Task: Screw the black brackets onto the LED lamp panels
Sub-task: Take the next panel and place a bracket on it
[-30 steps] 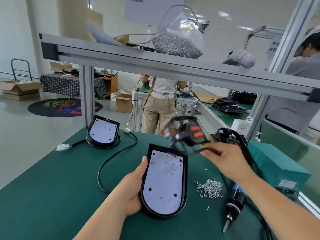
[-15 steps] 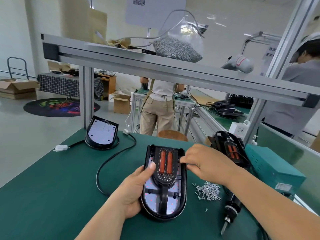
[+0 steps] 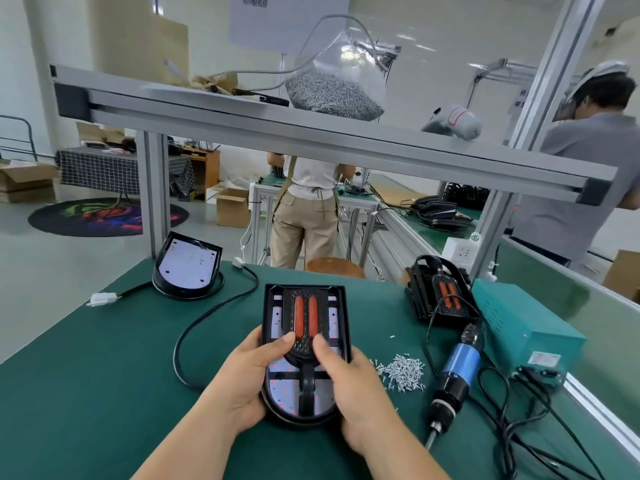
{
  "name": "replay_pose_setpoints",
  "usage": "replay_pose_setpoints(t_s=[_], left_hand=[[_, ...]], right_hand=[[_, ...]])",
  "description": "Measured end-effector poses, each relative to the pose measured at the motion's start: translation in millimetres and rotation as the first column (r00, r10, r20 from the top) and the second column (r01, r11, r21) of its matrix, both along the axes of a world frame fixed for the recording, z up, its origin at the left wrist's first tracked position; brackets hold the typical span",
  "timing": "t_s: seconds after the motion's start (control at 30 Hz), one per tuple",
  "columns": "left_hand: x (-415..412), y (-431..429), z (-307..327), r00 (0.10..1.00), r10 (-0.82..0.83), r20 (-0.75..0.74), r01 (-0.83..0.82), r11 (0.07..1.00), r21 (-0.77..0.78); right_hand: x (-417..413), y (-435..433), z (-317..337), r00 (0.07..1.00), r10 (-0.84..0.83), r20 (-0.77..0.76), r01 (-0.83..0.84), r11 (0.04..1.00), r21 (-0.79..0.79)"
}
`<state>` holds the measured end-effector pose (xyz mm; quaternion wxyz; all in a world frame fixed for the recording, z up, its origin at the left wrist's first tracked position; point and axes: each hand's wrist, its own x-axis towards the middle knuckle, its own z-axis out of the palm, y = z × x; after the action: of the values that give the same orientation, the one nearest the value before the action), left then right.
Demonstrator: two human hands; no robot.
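A black-rimmed LED lamp panel (image 3: pixel 277 375) lies on the green bench in front of me. A black bracket (image 3: pixel 304 317) with two orange strips sits on top of it. My left hand (image 3: pixel 242 379) grips the panel's left edge, thumb on the bracket. My right hand (image 3: pixel 349 382) grips the right edge, its thumb also pressing the bracket. A loose pile of small silver screws (image 3: pixel 403 372) lies just right of the panel. An electric screwdriver (image 3: pixel 455 372) with a blue body lies beside the screws.
A second lamp panel (image 3: pixel 188 268) with a black cable (image 3: pixel 207 317) stands at the back left. More black brackets (image 3: pixel 438 292) are stacked at the back right beside a teal power box (image 3: pixel 519 327). An aluminium shelf (image 3: pixel 311 140) carries a bag of screws (image 3: pixel 334 93). People stand behind.
My right hand carried the bracket down onto the panel, then slid back to the panel's right edge. Both thumbs now press the bracket. The left hand stayed on the panel.
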<state>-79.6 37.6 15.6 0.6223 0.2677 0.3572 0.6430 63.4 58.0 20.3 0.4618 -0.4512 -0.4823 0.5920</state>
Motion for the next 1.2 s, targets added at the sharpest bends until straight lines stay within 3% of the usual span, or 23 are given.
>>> replay_pose_setpoints(t_s=[0.13,0.43,0.63,0.83,1.03,1.2], left_hand=[[2,0,-2,0.998,0.025,-0.055,-0.024,0.999,0.027],[2,0,8,0.994,0.001,-0.111,-0.004,1.000,-0.027],[-11,0,13,0.997,0.078,-0.023,-0.079,0.996,-0.046],[-9,-1,19,0.995,0.082,-0.058,-0.086,0.994,-0.064],[-8,-2,23,0.986,0.157,-0.063,-0.159,0.987,-0.024],[-10,-7,32,0.987,0.119,-0.106,-0.114,0.992,0.048]], right_hand=[[0,0,-5,0.994,0.053,-0.097,-0.051,0.998,0.025],[9,4,-2,0.987,0.085,-0.138,-0.082,0.996,0.024],[12,0,-3,0.981,0.176,-0.077,-0.166,0.979,0.120],[11,-3,-3,0.977,0.207,-0.052,-0.198,0.969,0.147],[11,-5,-4,0.975,0.217,-0.057,-0.208,0.970,0.125],[12,-8,0,0.958,0.258,-0.125,-0.248,0.964,0.093]])
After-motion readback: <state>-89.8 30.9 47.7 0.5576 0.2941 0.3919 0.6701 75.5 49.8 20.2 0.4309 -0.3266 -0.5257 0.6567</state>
